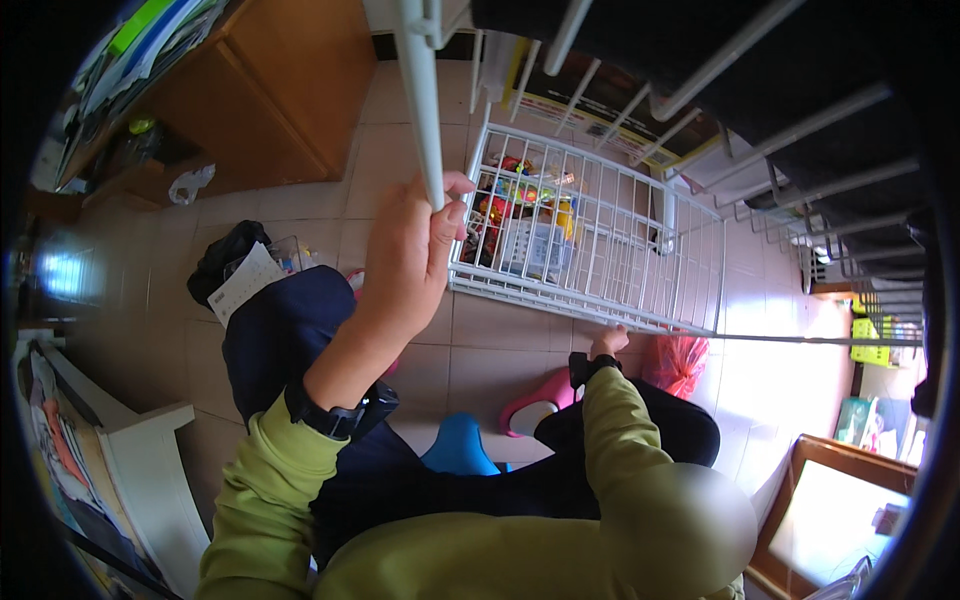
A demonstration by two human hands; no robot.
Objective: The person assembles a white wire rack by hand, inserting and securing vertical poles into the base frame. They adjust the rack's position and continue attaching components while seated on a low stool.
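Observation:
My left hand is raised, its fingers wrapped round the lower end of a white metal post of the wire rack. My right hand is lower and to the right, closed at the near rim of a white wire basket; its fingertips are partly hidden against the rim. Through the wire mesh I see colourful packets and a white patterned box at the left side, though I cannot tell if they lie in the basket or under it. Each wrist wears a black strap.
More white rack wires hang overhead at the right, with dark cloth on them. A wooden cabinet stands at the upper left. On the tiled floor are a red plastic bag, a black bag, a pink slipper and a blue stool.

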